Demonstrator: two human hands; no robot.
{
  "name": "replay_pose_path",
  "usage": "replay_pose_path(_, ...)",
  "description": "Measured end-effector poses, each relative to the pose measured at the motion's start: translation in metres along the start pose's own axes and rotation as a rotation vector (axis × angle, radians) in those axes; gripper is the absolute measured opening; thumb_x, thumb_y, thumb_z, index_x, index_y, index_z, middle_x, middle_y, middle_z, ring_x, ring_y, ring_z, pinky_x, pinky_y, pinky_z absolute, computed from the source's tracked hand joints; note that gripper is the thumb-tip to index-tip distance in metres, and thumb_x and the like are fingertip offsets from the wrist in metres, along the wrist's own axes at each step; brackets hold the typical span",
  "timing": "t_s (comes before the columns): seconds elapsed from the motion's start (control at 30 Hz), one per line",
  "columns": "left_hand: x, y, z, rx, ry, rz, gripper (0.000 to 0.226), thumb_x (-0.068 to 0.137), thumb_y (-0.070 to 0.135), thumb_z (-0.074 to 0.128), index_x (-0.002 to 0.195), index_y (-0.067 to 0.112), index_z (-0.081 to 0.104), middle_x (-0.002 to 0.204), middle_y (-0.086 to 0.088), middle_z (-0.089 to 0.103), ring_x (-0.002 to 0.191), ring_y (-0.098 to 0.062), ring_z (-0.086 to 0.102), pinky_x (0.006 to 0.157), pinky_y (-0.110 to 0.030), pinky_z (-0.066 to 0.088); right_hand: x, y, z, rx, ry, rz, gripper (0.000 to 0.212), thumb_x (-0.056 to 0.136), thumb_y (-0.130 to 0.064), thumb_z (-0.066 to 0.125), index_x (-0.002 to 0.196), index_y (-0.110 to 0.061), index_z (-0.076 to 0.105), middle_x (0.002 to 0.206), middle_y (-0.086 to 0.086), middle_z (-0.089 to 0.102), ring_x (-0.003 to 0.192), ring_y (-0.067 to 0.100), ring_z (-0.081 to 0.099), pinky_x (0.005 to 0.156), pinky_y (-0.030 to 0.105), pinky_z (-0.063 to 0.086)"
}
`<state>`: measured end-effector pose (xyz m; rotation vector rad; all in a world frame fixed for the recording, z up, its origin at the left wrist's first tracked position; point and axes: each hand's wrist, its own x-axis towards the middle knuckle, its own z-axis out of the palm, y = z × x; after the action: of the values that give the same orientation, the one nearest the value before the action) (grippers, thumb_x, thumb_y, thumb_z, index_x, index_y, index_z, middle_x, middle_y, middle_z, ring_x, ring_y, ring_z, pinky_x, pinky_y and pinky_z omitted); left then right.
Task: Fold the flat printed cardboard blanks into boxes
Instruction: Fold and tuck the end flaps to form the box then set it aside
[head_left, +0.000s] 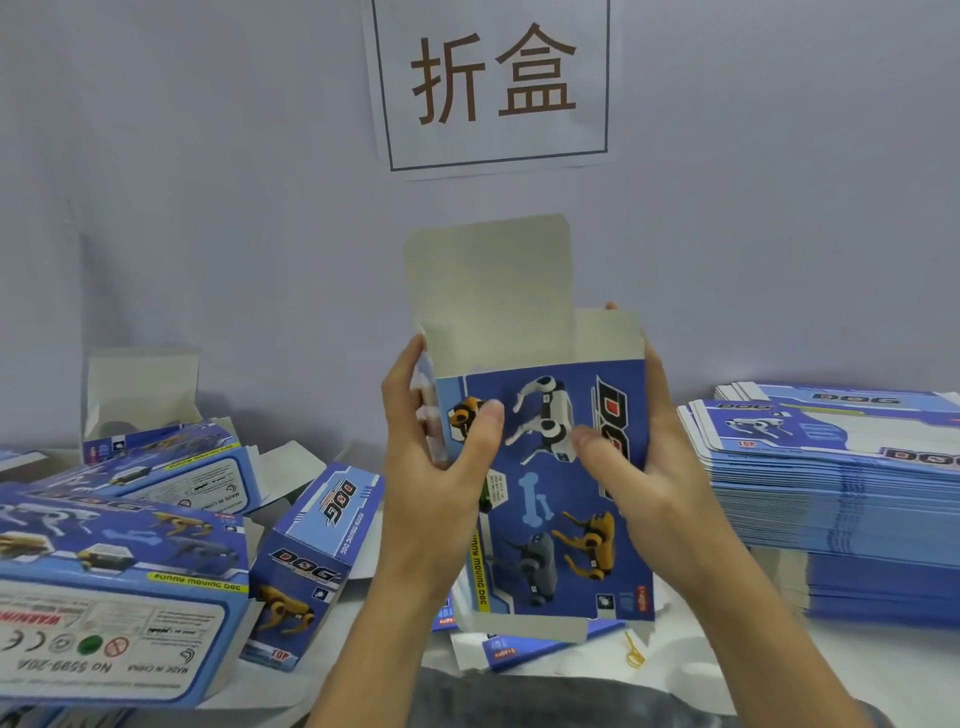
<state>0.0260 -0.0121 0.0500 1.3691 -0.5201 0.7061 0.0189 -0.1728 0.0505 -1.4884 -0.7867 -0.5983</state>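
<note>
Cardboard blank (550, 488), already opened into a sleeve, is held upright in front of the wall sign (493, 83), directly below it. It is gripped at both side edges: the left hand (431, 457) is curled round the left edge with the thumb pressed on the printed front, and the right hand (639, 462) is clamped on the right edge, thumb on the front, fingers behind.

Risk is judged mainly at the open top. The tall grey lid flap (488, 291) stands straight up and a shorter side flap (608, 335) stands beside it; if the lid is pushed down before the side flaps are tucked, it could jam or crease off its score line. Too hard a squeeze from the 2 thumbs could bow the front panel and collapse the sleeve flat again. The bottom flap (524, 626) hangs loose, so the base appears unclosed and nothing could be carried yet.

Blue printing covers the front, with robot dogs in white, yellow and grey, a pale bone and a "DOG" logo; the inner faces are plain grey.

Left of the held blank lie folded boxes (130, 545); right of it a stack of flat blanks (841, 493) is piled.
</note>
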Motion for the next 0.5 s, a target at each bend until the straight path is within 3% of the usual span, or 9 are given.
replay_pose_path(0.07,0.001,0.002,0.001,-0.041,0.056,0.023,0.072,0.08,0.049,0.076,0.137,0.05,0.033,0.105,0.02,0.069,0.097,-0.009,0.072,0.074,-0.026,0.061,0.0,0.001,0.008,-0.019,-0.005,0.008,0.072,0.094,-0.009,0.052,0.154,-0.038,0.023,0.114,-0.022,0.069,0.105,0.005,0.07,0.073,0.018,0.058)
replay_pose_path(0.17,0.002,0.003,0.001,-0.067,0.06,0.04,0.085,0.073,0.048,0.073,0.146,0.046,0.029,0.104,0.02,0.071,0.093,-0.013,0.075,0.069,-0.03,0.062,0.002,0.001,0.014,-0.03,-0.009,-0.001,0.077,0.093,-0.014,0.053,0.153,-0.049,0.019,0.121,-0.019,0.067,0.106,0.011,0.07,0.075,0.025,0.061)
replay_pose_path(0.3,0.002,0.004,-0.001,-0.049,0.005,0.086,0.056,0.086,0.037,0.064,0.137,0.04,0.043,0.109,0.02,0.071,0.096,-0.004,0.073,0.063,-0.019,0.059,0.004,0.003,0.01,-0.007,0.005,0.035,0.079,0.092,-0.017,0.057,0.152,-0.052,0.021,0.137,-0.009,0.058,0.114,0.011,0.067,0.08,0.025,0.06)
replay_pose_path(0.5,0.0,0.002,0.0,0.001,-0.068,0.034,0.044,0.085,0.043,0.064,0.128,0.039,0.054,0.114,0.001,0.07,0.098,-0.016,0.074,0.063,-0.028,0.061,0.002,0.006,0.003,0.11,0.018,0.153,0.066,0.088,-0.018,0.055,0.143,-0.049,0.035,0.116,-0.011,0.07,0.1,0.017,0.072,0.071,0.026,0.06)
